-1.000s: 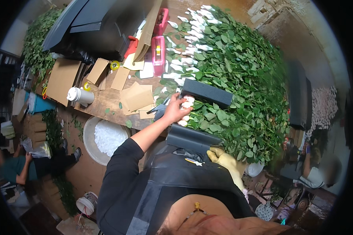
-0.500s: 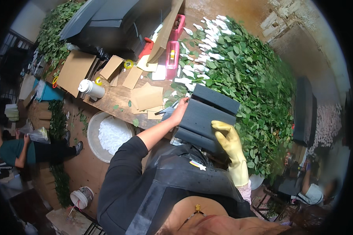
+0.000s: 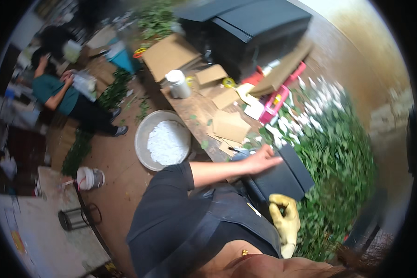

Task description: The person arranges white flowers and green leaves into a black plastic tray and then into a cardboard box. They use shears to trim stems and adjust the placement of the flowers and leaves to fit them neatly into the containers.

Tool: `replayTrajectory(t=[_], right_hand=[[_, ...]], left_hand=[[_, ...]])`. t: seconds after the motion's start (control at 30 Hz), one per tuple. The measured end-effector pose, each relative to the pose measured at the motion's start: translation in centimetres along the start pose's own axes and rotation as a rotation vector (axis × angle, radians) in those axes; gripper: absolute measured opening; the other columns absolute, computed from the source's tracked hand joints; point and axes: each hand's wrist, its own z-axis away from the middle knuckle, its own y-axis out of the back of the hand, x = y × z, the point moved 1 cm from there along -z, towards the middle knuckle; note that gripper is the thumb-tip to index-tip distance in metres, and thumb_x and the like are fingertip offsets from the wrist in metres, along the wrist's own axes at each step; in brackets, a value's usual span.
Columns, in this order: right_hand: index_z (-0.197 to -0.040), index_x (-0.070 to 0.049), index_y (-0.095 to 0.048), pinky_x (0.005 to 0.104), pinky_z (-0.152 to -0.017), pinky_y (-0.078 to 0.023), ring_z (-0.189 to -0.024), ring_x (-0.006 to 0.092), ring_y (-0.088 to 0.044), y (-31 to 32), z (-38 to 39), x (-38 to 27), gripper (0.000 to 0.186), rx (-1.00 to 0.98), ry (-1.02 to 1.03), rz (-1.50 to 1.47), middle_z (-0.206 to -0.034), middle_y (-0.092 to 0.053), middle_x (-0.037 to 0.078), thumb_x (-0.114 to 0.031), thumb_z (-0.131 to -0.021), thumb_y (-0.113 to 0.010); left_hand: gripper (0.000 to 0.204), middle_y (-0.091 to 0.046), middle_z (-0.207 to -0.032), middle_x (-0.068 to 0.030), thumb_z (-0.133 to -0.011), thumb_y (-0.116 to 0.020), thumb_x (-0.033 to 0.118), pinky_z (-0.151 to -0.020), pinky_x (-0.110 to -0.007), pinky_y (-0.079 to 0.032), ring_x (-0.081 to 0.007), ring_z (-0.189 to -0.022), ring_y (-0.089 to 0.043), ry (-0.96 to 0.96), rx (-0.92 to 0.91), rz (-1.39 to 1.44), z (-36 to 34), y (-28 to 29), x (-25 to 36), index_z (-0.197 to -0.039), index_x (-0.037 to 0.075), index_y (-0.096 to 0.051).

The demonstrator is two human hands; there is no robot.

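Observation:
My bare left hand (image 3: 263, 160), slightly blurred, lies on the upper part of a folded dark grey sheet (image 3: 287, 178), its fingers loosely extended. Below the sheet, my yellow-gloved right hand (image 3: 282, 215) has its fingers curled at the lower edge; what they hold, if anything, is hidden. Rose stems with dense green leaves (image 3: 333, 171) cover the table to the right, white-wrapped heads (image 3: 317, 102) along their upper side. Loose cardboard pieces (image 3: 229, 125) lie above my left forearm.
A wooden table (image 3: 190, 113) bears a white canister (image 3: 178, 85), pink tape dispensers (image 3: 273, 106) and stacked black sheets (image 3: 245, 28). A tub of white items (image 3: 167, 141) and a bucket (image 3: 88, 178) stand on the floor. Another person (image 3: 65, 97) handles a plastic bag at upper left.
My view has swung round, showing more of the left side. My left hand has moved onto the top of the sheet; my right hand has slid down to its lower edge, fingers curled more.

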Motion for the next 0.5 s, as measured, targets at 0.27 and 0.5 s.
replayTrajectory(t=[0.27, 0.5], right_hand=[[-0.108, -0.004, -0.064, 0.0424, -0.095, -0.048, -0.106, 0.0333, -0.061, -2.2, -6.0, 9.4, 0.047, 0.142, 0.007, 0.552, -0.107, -0.067, 0.012, -0.011, -0.068, -0.088], [-0.102, -0.004, -0.068, 0.0426, -0.094, -0.049, -0.107, 0.0318, -0.063, 1.3, -5.9, 6.7, 0.034, -0.143, 0.006, 0.434, -0.108, -0.069, 0.013, -0.012, -0.074, -0.085]], left_hand=[[0.016, -0.063, -0.117, -0.0150, -0.086, -0.067, 0.010, -0.087, -0.041, -0.052, -0.0358, -0.103, -0.062, -1.182, -0.285, -0.718, -1.4, -1.6, 2.9, -0.100, 0.006, -0.059], [0.075, -0.045, -0.154, -0.0174, -0.099, -0.048, 0.058, -0.114, -0.048, -0.033, -0.0330, -0.138, -0.046, -1.341, -0.413, -1.039, -5.8, -0.3, -7.4, -0.148, 0.001, -0.045]])
